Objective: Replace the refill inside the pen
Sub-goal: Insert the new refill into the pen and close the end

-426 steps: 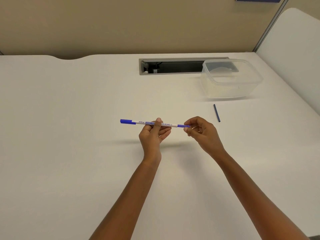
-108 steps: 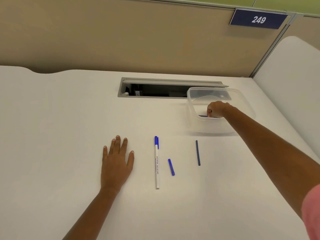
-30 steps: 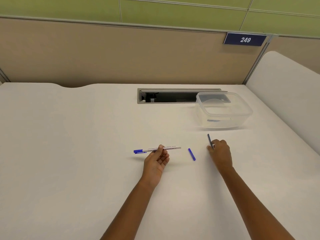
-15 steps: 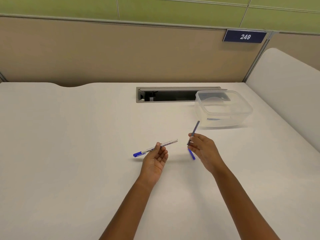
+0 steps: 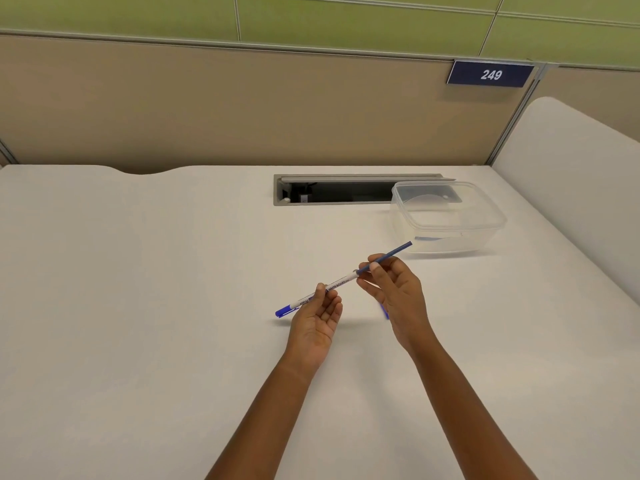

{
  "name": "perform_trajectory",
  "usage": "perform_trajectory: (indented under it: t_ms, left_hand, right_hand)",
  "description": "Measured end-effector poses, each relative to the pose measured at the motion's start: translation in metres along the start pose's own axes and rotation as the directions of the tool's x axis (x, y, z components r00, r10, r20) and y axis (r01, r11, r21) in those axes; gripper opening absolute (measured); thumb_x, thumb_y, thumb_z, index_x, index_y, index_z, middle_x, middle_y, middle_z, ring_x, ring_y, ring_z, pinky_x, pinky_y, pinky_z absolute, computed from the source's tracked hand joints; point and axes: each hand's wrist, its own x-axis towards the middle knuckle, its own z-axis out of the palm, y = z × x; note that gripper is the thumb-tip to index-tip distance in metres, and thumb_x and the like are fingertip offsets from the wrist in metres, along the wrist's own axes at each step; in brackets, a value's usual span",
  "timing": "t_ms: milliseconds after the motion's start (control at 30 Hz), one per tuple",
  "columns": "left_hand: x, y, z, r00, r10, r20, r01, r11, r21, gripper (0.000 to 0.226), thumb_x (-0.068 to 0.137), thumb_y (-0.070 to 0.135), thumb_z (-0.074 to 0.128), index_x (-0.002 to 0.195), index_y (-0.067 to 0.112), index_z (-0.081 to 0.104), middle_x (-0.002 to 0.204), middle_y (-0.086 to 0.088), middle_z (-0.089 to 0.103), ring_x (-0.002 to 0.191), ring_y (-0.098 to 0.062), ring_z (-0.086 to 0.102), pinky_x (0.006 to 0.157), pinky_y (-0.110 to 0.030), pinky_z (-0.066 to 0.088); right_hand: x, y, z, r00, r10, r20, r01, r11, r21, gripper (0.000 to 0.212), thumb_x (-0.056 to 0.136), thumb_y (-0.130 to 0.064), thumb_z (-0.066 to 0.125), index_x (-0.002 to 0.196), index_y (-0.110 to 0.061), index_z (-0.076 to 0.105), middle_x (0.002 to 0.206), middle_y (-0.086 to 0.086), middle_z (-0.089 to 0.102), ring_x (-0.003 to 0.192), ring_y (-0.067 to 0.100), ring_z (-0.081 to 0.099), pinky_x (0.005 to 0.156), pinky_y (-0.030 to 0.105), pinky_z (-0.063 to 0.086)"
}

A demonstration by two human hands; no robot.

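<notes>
My left hand (image 5: 317, 317) pinches the pen (image 5: 325, 289) mid-barrel. My right hand (image 5: 398, 292) grips the refill (image 5: 389, 256), its tip at the pen's open end.

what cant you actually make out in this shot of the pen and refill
Head view only:
- How far the thin dark blue refill sits inside the white pen barrel: the barrel hides it.
- The small blue end cap on the white desk: mostly behind the right hand.
- Barrel print: too small.
- The blue item in the clear plastic container: blurred.
</notes>
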Motion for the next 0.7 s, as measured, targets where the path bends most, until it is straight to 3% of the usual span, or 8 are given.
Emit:
perform_trajectory:
  t_ms: [200,467,700]
  left_hand:
    - [-0.0026,-0.0010,0.0016,1.000,0.001,-0.006,-0.001,1.000,-0.027,0.017,0.089,0.012,0.054,0.078,0.002,0.061,0.053,-0.006,0.068,0.048,-0.012,0.066,0.052,-0.022,0.057]
    - [-0.0062,-0.0021,0.0037,1.000,-0.014,-0.001,0.014,0.999,-0.051,0.017,0.089,0.011,0.053,0.079,0.000,0.061,0.053,-0.007,0.068,0.048,-0.012,0.066,0.049,-0.022,0.057]
    - [-0.0090,-0.0021,0.0038,1.000,-0.019,-0.006,0.019,0.996,-0.091,0.019,0.089,0.012,0.052,0.079,0.000,0.061,0.053,-0.008,0.068,0.047,-0.014,0.066,0.051,-0.024,0.056]
  right_hand:
    - [-0.0025,0.0001,-0.0010,0.995,-0.091,0.038,0.094,0.991,-0.098,0.014,0.091,-0.004,0.047,0.094,-0.011,0.058,0.088,0.004,0.066,0.081,0.007,0.068,0.073,0.016,0.055]
    - [0.0048,-0.0054,-0.0028,0.999,-0.030,0.028,0.033,0.994,-0.100,0.015,0.092,-0.005,0.045,0.094,-0.011,0.058,0.087,0.005,0.065,0.074,0.002,0.068,0.064,0.012,0.053]
    - [0.0019,-0.0045,-0.0015,0.993,-0.093,0.080,0.104,0.983,-0.152,0.017,0.091,-0.003,0.045,0.090,-0.015,0.058,0.089,0.004,0.065,0.079,0.003,0.068,0.067,0.013,0.054]
